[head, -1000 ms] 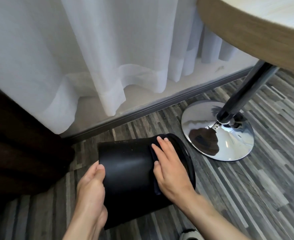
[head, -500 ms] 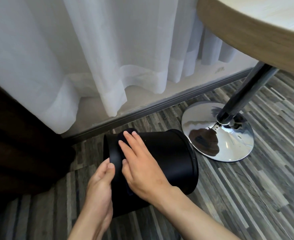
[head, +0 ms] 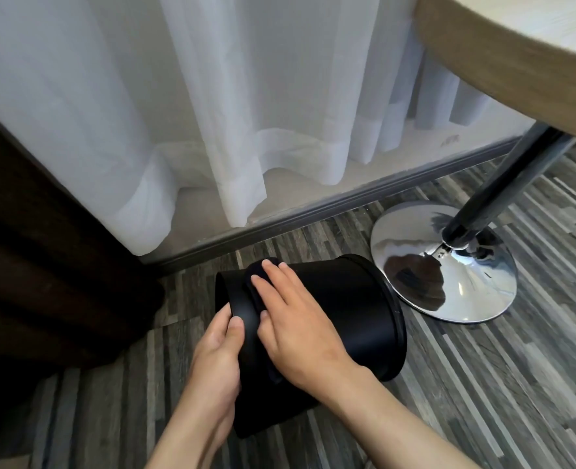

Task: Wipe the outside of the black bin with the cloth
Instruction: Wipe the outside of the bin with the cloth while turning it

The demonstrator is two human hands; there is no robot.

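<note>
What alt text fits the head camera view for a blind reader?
A person's right hand presses a dark cloth flat on a black bin lying sideways on a striped floor, while the left hand grips the bin's end. White curtains and a chrome table base are behind.

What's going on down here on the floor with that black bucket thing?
A person is wiping a black bin that lies on its side on the floor, beside a table's chrome foot. The right hand presses a dark cloth flat against the bin's outer wall, near its bottom end. The left hand grips that bottom edge to steady it.
</note>
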